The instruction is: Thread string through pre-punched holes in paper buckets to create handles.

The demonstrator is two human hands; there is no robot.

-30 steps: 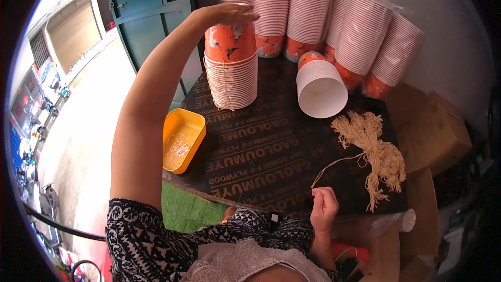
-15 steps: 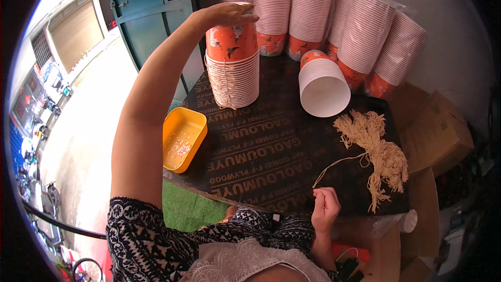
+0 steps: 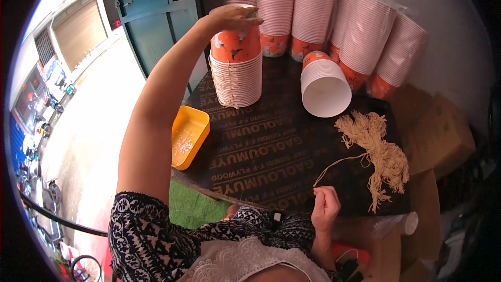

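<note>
My left hand lies over the top of an upside-down stack of orange and white paper buckets, its fingers stretched out. Beige string loops run down the near side of the rims in that stack. Close to the table's front edge, my right hand pinches the end of a beige string. That string trails back to a loose bundle of the same cord lying on the right. A shorter stack of paper buckets rests on its side beyond the bundle, its white open mouth facing me.
Tall plastic-wrapped bucket stacks line the back of the dark plywood table. A yellow tray holding small pale bits sits at the left edge, partly behind my left arm. Cardboard boxes stand right; a teal door is at left.
The whole view has shifted slightly, so things at the left appear a little further right. Both hands keep their places on the bucket stack and the string.
</note>
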